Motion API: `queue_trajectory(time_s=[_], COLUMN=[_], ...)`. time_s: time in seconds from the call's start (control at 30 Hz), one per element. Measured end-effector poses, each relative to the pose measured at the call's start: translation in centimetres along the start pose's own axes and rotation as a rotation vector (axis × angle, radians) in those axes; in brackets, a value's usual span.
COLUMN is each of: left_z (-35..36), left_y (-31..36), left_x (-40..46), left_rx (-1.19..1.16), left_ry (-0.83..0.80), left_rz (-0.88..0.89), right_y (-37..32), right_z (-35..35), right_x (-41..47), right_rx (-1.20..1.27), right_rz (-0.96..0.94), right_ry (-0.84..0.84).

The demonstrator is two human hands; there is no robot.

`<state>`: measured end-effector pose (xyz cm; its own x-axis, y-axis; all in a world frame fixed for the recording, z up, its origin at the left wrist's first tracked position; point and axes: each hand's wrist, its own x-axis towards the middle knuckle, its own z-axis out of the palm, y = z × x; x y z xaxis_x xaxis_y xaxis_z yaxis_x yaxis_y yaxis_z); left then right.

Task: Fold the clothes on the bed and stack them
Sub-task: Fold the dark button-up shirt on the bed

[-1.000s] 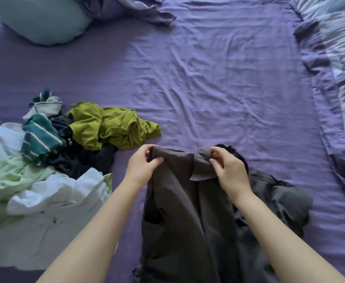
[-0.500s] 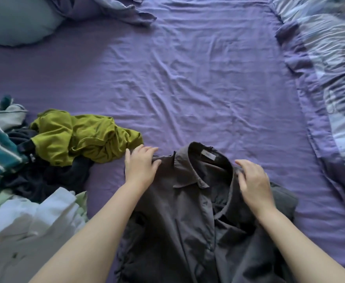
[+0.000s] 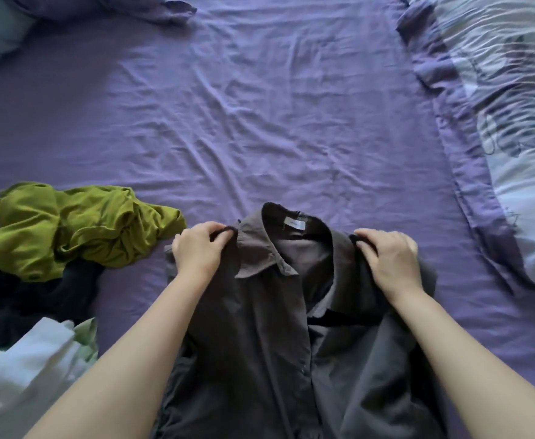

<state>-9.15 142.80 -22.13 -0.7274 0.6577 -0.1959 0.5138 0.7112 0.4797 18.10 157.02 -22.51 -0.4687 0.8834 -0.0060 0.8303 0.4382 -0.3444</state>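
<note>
Your left hand [image 3: 198, 253] pinches the grey shirt [image 3: 260, 343] at its left shoulder, and your right hand [image 3: 389, 258] grips the right shoulder. The shirt lies front-up at six o'clock on the purple sheet [image 3: 275, 122], collar pointing to twelve. At nine o'clock sits the olive garment [image 3: 69, 229] atop dark clothes [image 3: 22, 305]; white clothes [image 3: 31, 365] lie at eight.

Both hands [image 3: 196, 251] gripping grey shirt [image 3: 260, 327]

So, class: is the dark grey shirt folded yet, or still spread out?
Spread out, not folded. The dark grey shirt lies front up, collar open, with the left hand and right hand gripping its shoulders.
</note>
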Motion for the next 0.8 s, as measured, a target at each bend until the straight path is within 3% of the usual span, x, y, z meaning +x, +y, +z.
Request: queue_trajectory(time_s=[0.1,0.2,0.27,0.37,0.43,0.5,0.6,0.8], left_z=[-0.5,0.0,1.5,4.6,6.4,7.1,6.5,6.2], left_y=[2.1,6.1,9.0,12.2,12.6,12.4,12.7,13.6], left_x=[-0.2,-2.8,-5.0,-7.4,-7.9,-7.3,-4.9,-1.8], left_rx=[0.015,-0.022,0.075,0.429,0.486,0.485,0.456,0.515], left_ry=[0.131,0.262,0.167,-0.178,-0.266,-0.233,-0.100,-0.083], left_rz=[0.100,0.422,0.524,0.501,0.521,0.527,0.486,0.357], right_y=[0.0,0.6,1.4,3.1,4.2,5.1,6.1,6.0], right_z=[-0.1,-0.2,-0.6,-1.2,-1.3,-1.6,-2.2,-2.4], right_x=[2.8,3.5,2.7,0.6,-0.6,-0.9,0.2,3.3], right_rx=[-0.025,-0.014,-0.048,-0.169,-0.245,-0.304,-0.269,-0.254], right_rz=[0.015,0.060,0.045,0.006,-0.007,-0.076,-0.175,-0.029], right_ry=[-0.039,-0.097,-0.111,-0.202,-0.275,-0.273,-0.095,-0.109])
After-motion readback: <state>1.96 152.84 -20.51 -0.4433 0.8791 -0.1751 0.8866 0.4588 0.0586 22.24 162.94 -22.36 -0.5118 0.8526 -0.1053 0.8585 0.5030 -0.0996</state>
